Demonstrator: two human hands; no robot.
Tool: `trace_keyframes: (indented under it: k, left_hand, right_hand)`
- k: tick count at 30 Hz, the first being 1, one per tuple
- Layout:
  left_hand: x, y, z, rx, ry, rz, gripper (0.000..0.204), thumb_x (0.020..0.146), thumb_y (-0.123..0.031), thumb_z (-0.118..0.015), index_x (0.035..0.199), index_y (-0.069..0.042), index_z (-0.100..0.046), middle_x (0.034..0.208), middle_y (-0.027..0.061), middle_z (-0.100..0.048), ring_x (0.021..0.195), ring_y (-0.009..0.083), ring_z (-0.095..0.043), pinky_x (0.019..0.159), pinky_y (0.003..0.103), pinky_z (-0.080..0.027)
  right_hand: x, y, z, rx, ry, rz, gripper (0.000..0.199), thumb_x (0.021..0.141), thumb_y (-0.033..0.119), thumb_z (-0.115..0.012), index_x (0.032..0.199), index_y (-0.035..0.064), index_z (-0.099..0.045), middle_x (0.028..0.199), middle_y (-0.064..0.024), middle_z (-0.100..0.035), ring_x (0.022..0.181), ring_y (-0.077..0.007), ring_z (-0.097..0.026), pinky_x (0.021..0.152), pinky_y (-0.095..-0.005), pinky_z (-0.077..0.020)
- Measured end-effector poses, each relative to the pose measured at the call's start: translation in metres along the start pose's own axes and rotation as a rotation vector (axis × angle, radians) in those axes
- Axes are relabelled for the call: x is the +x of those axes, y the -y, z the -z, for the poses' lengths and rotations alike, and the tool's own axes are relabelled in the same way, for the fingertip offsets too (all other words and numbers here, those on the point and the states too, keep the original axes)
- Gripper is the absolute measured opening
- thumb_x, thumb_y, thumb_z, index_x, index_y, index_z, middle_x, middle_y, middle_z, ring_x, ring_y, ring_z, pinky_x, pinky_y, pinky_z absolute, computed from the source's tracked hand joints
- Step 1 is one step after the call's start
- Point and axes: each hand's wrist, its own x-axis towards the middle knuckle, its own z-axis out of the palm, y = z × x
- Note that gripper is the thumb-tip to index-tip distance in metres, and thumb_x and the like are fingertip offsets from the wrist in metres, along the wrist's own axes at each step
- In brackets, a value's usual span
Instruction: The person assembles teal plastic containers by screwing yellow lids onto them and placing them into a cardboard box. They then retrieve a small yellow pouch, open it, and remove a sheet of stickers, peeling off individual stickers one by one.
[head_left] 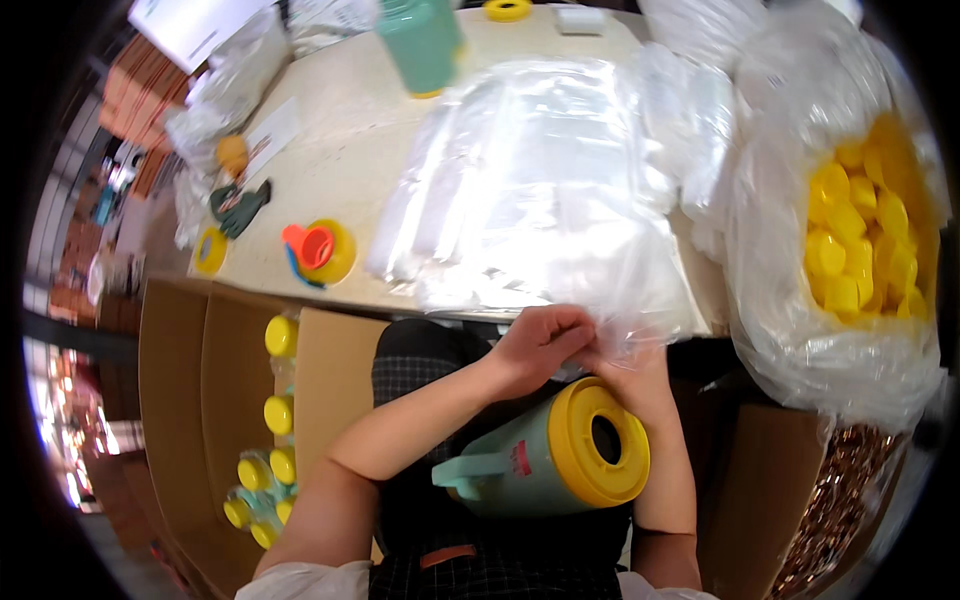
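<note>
Clear plastic bags (530,160) lie in a flat, shiny stack on the table in front of me. My left hand (545,348) is closed in a pinch at the near edge of a loose clear plastic bag (640,300). Right beside it, my right hand (628,372) grips the same bag's edge; its fingertips are partly hidden by the film and the left hand. On my lap, between my forearms, a pale green jug (520,455) lies tilted, its yellow lid (600,440) with a round dark hole turned to the right. Neither hand touches its handle.
An open cardboard box (180,400) with several yellow-capped clear bottles (282,413) stands at left. Tape rolls (342,252), a dark green glove (240,207) and another green jug (415,45) sit on the table. Yellow caps (850,240) fill a bag at right, above a box of coppery pieces (840,500).
</note>
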Motion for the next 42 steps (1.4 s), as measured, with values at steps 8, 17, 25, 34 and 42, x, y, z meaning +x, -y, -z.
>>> trace_keyframes:
  k: [8,17,25,34,42]
  left_hand:
    - [-0.047,0.027,0.045,-0.009,0.063,-0.255,0.014,0.091,0.001,-0.059,0.103,-0.004,-0.055,0.077,-0.0001,-0.050,0.070,0.0102,-0.049,0.070,0.026,-0.045]
    - [-0.191,-0.020,0.026,0.465,-0.318,-0.233,0.061,0.076,-0.019,-0.080,0.128,-0.005,-0.052,0.107,0.0113,-0.057,0.100,0.0300,-0.063,0.084,0.038,-0.052]
    - [-0.327,0.109,0.009,0.614,-0.851,0.107,0.061,0.076,-0.025,-0.078,0.132,-0.009,-0.059,0.119,0.0185,-0.056,0.112,0.0415,-0.058,0.092,0.047,-0.050]
    - [-0.461,0.125,0.167,0.851,-1.652,-0.006,0.033,0.097,-0.022,-0.055,0.124,-0.003,-0.061,0.102,0.0209,-0.070,0.089,0.0422,-0.066,0.076,0.051,-0.050]
    - [-0.596,0.333,0.319,0.607,-1.253,0.917,0.026,0.089,-0.023,-0.059,0.094,0.000,-0.072,0.083,0.0202,-0.070,0.080,0.0391,-0.069,0.069,0.047,-0.054]
  right_hand:
    - [-0.029,-0.115,0.106,1.353,-0.168,-0.233,0.020,0.095,0.004,-0.054,0.113,0.0001,-0.062,0.101,-0.0069,-0.066,0.079,-0.0151,-0.064,0.069,-0.0256,-0.0575]
    - [-0.171,-0.043,-0.057,-0.030,-0.353,0.247,0.075,0.098,0.055,-0.049,0.143,-0.0049,-0.043,0.142,-0.0253,-0.050,0.128,-0.0367,-0.050,0.104,-0.0477,-0.0415]
    - [-0.186,-0.019,-0.112,0.106,0.705,-0.335,0.061,0.081,0.002,-0.078,0.134,-0.0018,-0.049,0.127,-0.0148,-0.056,0.112,-0.0265,-0.061,0.093,-0.0375,-0.0518]
    - [-0.140,0.140,-0.282,0.179,1.082,0.515,0.068,0.080,0.011,-0.079,0.141,0.0042,-0.050,0.134,-0.0169,-0.056,0.122,-0.0321,-0.056,0.103,-0.0406,-0.0467]
    - [-0.171,0.027,-0.223,0.090,1.144,0.033,0.050,0.086,0.010,-0.076,0.131,0.0023,-0.056,0.123,-0.0115,-0.064,0.109,-0.0214,-0.065,0.091,-0.0332,-0.0536]
